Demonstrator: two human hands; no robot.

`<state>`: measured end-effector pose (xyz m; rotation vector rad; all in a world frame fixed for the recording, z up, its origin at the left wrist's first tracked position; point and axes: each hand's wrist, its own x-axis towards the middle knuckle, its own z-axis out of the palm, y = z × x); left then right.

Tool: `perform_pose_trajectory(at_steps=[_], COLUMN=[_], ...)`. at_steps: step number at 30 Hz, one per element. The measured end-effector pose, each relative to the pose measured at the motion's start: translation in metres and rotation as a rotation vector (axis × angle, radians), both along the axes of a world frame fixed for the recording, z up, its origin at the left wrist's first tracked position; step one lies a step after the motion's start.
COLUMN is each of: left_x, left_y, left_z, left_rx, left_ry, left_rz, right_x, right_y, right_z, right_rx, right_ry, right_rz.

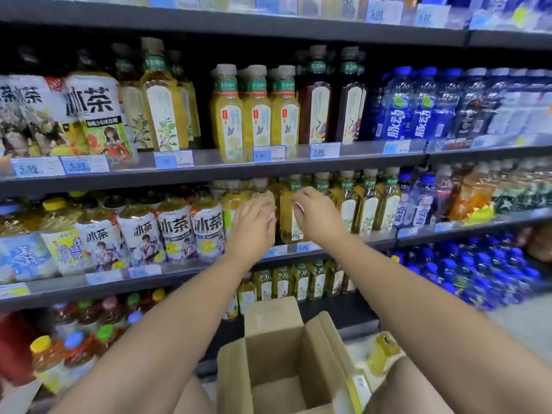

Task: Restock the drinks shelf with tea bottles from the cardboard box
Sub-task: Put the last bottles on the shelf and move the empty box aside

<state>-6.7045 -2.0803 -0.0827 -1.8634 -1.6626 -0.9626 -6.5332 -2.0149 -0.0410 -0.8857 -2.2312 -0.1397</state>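
Bright, even light; blurred, curved edges

Both bare arms stretched forward, forearms converging. Left hand (252, 225) back toward camera, fingers bent forward. Right hand (316, 216) just beside it, not touching, slightly higher, fingers curled toward left. Grip of either hidden.
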Motion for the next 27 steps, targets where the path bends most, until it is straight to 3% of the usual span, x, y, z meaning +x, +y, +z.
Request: perform_pose_trajectory(at_steps=[8, 18, 27], left_x=[0.123, 0.227, 0.29], left_y=[0.022, 0.065, 0.162], left_z=[-0.12, -0.263, -0.336], left_rx=[-0.289, -0.931, -1.083], left_ry=[0.017, 0.132, 0.056], left_rz=[-0.254, -0.316, -0.271], right_x=[0.153, 0.287, 0.355], right_y=[-0.011, -0.006, 0.059], right_z=[-0.102, -0.277, -0.396], right_rx=[-0.405, -0.822, -0.962], right_ry=[-0.081, -0.078, -0.072], right_rz=[-0.233, -0.523, -0.801])
